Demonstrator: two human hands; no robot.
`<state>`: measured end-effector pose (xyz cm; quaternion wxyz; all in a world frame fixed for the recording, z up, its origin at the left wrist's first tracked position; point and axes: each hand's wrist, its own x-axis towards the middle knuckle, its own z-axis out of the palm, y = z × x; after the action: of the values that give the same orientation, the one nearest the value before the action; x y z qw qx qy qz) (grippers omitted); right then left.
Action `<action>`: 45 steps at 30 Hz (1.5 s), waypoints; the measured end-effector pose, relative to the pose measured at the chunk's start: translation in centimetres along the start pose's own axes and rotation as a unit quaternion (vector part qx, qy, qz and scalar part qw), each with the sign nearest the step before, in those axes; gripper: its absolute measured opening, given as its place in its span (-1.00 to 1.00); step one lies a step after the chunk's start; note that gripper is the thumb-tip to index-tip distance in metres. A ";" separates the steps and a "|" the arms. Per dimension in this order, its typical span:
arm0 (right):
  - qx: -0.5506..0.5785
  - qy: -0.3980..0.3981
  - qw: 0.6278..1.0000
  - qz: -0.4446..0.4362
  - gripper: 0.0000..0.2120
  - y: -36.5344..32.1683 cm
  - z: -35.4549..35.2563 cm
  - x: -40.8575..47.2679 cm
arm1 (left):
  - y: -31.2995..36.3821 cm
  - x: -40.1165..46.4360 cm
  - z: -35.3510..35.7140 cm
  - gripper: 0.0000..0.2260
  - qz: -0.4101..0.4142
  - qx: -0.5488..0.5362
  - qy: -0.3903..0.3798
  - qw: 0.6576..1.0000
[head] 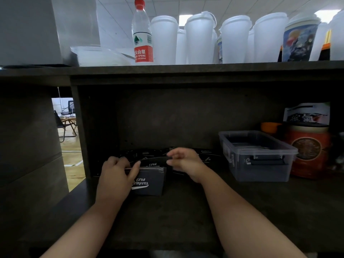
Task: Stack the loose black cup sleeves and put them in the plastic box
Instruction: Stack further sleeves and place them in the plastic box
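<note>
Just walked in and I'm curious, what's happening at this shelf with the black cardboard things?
A person is gathering black cup sleeves. The left hand holds a stack of sleeves upright on the lower shelf, while the right hand pinches a single sleeve just above it. More loose sleeves lie behind. The clear plastic box to the right already holds some sleeves.

top shelf: water bottle (143, 32), white cups (199, 38) | lower right: red canister (308, 151)
</note>
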<state>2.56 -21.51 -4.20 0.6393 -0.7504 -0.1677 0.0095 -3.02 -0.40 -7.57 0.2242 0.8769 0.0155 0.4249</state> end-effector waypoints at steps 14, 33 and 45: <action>-0.152 -0.161 0.971 -0.090 -0.71 -1.6 1.8 -1.5 | 0.4 0.1 -0.5 -0.70 0.045 0.150 0.004 0.988; -0.337 0.072 0.936 -0.070 -0.62 0.7 -0.2 0.9 | -0.1 -0.1 0.4 -0.67 0.024 0.070 -0.024 0.997; -0.601 0.012 0.799 0.022 -0.56 1.2 0.8 1.3 | 0.3 0.0 0.3 -0.68 0.027 0.067 -0.019 0.997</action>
<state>3.87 -20.56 -5.20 0.0613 -0.9875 -0.1151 -0.0881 -2.86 -0.78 -7.66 0.1536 0.8979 0.0156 0.4122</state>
